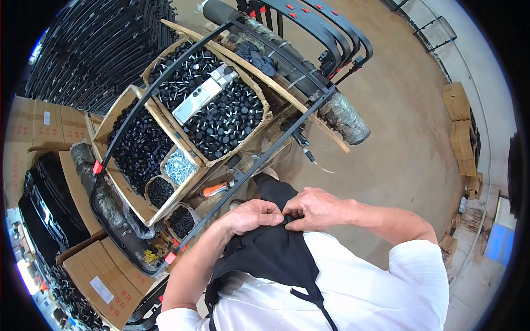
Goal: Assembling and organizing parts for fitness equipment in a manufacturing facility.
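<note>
Both hands were at work on a black apron [270, 251], which hung across the front of the person's white shirt [364, 278] with its upper part drawn up between them. The left hand [254, 217] came in with its thumb and forefinger pressed together on the apron's gathered edge, the other fingers curled in. The right hand [317, 208] met it almost tip to tip, knuckles uppermost, its thumb and fingers clamped on the same fold (whether a cord or only cloth lay in that pinch, I could not tell). A thin black strap [323, 306] ran down the shirt from the apron's lower corner.

Beyond the hands, a black tubular frame [238, 177] slanted over a row of open cartons. One carton [268, 107] was filled with round black knobs [223, 124] on pale studs, and a silver rectangular object [199, 102] lay on top of them. The carton to its left held glossy black plastic caps [141, 138], with a bag of silver screws [179, 166] and a tub of small dark screws [160, 191] in its near corner. An orange power screwdriver [214, 190] lay near the frame's lower bar. A wooden strip [265, 80] ran along the cartons' far side, beside a plastic-wrapped roll [345, 118]. Closed cardboard boxes [461, 127] stood along the wall at the right
</note>
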### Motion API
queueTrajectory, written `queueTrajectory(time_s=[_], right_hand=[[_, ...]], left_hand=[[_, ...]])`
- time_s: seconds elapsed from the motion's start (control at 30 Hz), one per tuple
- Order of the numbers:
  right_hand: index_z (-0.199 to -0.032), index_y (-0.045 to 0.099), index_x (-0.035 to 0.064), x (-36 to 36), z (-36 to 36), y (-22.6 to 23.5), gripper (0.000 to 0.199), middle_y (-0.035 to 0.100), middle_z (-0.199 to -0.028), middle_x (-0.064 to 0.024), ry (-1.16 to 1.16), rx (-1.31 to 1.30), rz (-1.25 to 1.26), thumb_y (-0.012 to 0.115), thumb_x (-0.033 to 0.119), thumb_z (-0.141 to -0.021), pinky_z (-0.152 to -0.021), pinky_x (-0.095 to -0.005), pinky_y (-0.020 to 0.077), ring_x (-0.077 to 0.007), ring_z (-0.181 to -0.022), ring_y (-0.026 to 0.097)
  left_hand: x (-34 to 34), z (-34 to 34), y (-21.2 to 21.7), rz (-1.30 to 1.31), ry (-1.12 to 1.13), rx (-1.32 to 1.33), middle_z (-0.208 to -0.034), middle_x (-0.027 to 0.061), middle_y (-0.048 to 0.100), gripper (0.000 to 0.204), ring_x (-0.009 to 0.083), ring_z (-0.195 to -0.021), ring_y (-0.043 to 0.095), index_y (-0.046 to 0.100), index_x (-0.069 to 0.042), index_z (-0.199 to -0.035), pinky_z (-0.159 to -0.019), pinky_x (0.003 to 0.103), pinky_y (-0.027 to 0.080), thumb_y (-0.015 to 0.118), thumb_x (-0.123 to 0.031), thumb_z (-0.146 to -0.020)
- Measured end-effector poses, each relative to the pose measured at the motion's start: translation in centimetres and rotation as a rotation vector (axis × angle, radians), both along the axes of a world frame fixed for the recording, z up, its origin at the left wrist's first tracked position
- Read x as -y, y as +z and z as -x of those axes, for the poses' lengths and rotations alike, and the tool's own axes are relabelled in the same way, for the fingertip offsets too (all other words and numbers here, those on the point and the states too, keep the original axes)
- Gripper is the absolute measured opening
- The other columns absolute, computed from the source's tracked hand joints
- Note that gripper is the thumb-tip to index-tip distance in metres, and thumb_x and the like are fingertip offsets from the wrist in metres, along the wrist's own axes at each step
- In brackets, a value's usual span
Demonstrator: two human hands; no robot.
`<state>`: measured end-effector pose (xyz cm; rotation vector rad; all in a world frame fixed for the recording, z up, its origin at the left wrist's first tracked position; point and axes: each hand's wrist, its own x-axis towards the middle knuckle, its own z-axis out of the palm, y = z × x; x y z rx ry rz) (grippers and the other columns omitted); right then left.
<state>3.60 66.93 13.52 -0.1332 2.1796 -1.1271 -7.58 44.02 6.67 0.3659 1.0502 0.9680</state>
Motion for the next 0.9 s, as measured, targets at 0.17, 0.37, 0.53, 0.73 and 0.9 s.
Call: queueTrajectory(time_s=[0.17,0.37,0.53,0.73,0.9], right_hand=[[-0.109,0.076,0.0035,-0.7,0.0,-0.1,0.037,0.074,-0.085,-0.0099,-0.104,0.099,0.08,0.081,0.033,-0.087,-0.073,-0.0411,0.0546,-0.026,-0.077,0.072],[-0.107,0.075,0.0024,-0.4,-0.1,-0.6,0.035,0.073,-0.083,-0.0085,-0.113,0.069,0.124,0.084,0.029,-0.086,-0.07,-0.0377,0.0558,-0.0211,-0.075,0.07],[-0.108,0.075,0.003,-0.9,-0.8,-1.2,0.036,0.072,-0.081,-0.008,-0.172,0.071,0.194,0.085,0.028,-0.085,-0.07,-0.0353,0.0556,-0.0181,-0.074,0.068],[-0.113,0.076,0.0032,-1.8,0.3,-0.6,0.038,0.074,-0.084,-0.007,-0.13,0.128,0.176,0.082,0.031,-0.088,-0.07,-0.0332,0.056,-0.0157,-0.076,0.07],[-0.119,0.076,0.0025,-3.1,1.3,-1.5,0.044,0.08,-0.097,-0.0129,-0.101,0.283,0.168,0.076,0.039,-0.094,-0.083,-0.0359,0.0592,-0.0231,-0.09,0.076]], left_hand=[[-0.9,0.3,2.7,0.033,-0.031,-0.266,-0.092,-0.0056,0.069,0.028,0.0042,-0.087,0.057,0.076,-0.004,-0.104,-0.08,0.024,0.048,0.07,-0.031,-0.106],[-0.5,-0.9,1.0,-0.09,0.036,-0.047,-0.087,-0.0071,0.064,0.031,0.0029,-0.083,0.053,0.072,-0.006,-0.092,-0.076,0.023,0.044,0.064,-0.031,-0.109],[0.0,-2.9,0.6,-0.037,0.236,0.028,-0.082,-0.0078,0.058,0.03,0.0029,-0.078,0.049,0.066,-0.006,-0.086,-0.072,0.023,0.04,0.063,-0.026,-0.108],[-0.1,-3.7,0.1,-0.069,0.388,-0.052,-0.081,-0.0057,0.057,0.029,0.0055,-0.075,0.047,0.067,-0.004,-0.089,-0.067,0.025,0.039,0.063,-0.025,-0.108],[-1.3,-0.6,3.6,-0.017,0.052,-0.542,-0.093,0.0073,0.077,0.026,0.0147,-0.086,0.071,0.076,-0.002,-0.111,-0.079,0.031,0.057,0.074,-0.025,-0.1]])
